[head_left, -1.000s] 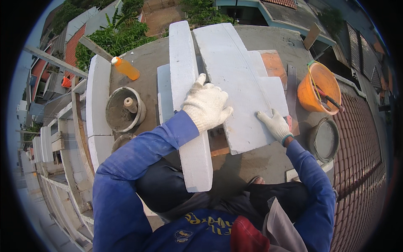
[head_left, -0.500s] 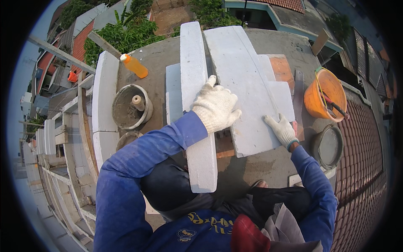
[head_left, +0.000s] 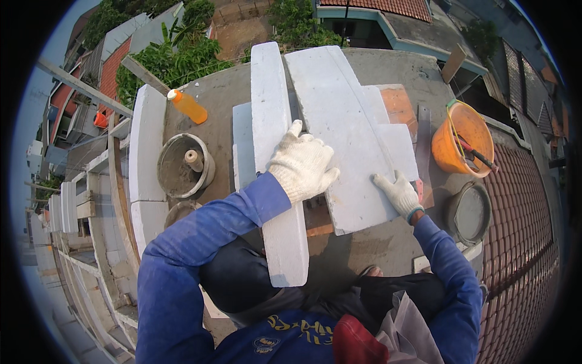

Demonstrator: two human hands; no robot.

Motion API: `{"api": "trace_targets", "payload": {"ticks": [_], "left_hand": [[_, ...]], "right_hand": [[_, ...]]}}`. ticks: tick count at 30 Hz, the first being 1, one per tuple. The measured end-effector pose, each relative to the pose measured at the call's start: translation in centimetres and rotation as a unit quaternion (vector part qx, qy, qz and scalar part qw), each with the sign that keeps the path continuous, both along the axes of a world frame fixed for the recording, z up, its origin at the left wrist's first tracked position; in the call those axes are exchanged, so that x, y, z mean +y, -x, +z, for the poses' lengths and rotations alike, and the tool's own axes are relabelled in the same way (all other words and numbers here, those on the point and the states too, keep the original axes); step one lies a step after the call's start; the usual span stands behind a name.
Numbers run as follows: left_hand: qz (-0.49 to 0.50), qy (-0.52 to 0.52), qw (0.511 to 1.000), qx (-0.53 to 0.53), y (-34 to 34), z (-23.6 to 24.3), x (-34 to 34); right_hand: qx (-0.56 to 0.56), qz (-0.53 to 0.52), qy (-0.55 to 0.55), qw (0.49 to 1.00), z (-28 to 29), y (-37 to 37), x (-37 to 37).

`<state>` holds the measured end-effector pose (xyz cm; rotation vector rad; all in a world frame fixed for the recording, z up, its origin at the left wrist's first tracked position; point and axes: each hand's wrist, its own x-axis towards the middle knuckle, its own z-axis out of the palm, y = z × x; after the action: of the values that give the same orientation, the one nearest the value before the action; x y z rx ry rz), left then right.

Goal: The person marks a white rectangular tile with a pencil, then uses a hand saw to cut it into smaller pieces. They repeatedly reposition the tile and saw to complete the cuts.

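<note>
My left hand [head_left: 300, 164], in a white knit glove, is closed on a long, narrow white block [head_left: 267, 85], its fingers curled at the block's right edge. The block lies lengthwise, its near end reaching down between my knees. Beside it is a wide white slab [head_left: 327, 97] with a thin line along its right part. My right hand [head_left: 397, 194], also gloved, rests open on this slab's lower right, thumb and fingers apart. Under both pieces lie more white slabs [head_left: 391, 145] and an orange-brown board [head_left: 400, 106].
An orange bottle [head_left: 189, 108], a bucket of grey mortar [head_left: 182, 179] and upright blocks [head_left: 148, 145] are at left. At right are an orange bucket with tools [head_left: 448, 155], a grey bucket [head_left: 470, 215] and a tiled roof [head_left: 518, 236]. The concrete platform's edge [head_left: 218, 71] runs along the back.
The whole view has shifted slightly as my head moves. Both hands stay in the same places on the white pieces, which show no clear movement of their own.
</note>
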<state>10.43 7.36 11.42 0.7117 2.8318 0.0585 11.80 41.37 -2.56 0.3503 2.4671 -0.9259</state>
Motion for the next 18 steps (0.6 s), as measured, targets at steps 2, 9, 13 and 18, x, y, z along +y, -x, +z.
{"api": "trace_targets", "payload": {"ticks": [2, 9, 13, 18], "left_hand": [[0.001, 0.004, 1.0, 0.001, 0.0, 0.1, 0.1], [0.01, -0.03, 0.999, -0.008, -0.2, 0.8, 0.0], [-0.012, 0.003, 0.999, -0.031, -0.1, 1.0, -0.1], [-0.025, 0.041, 0.998, -0.043, -0.4, 1.7, -0.2]], "right_hand": [[0.003, 0.001, 0.002, 1.0, -0.1, 0.0, 0.0], [0.013, 0.005, 0.022, 1.0, -0.8, -0.2, 0.7], [0.043, 0.013, 0.059, 0.997, -1.3, -0.2, 0.9], [0.062, -0.024, 0.086, 0.994, -1.3, 0.0, 0.6]]}}
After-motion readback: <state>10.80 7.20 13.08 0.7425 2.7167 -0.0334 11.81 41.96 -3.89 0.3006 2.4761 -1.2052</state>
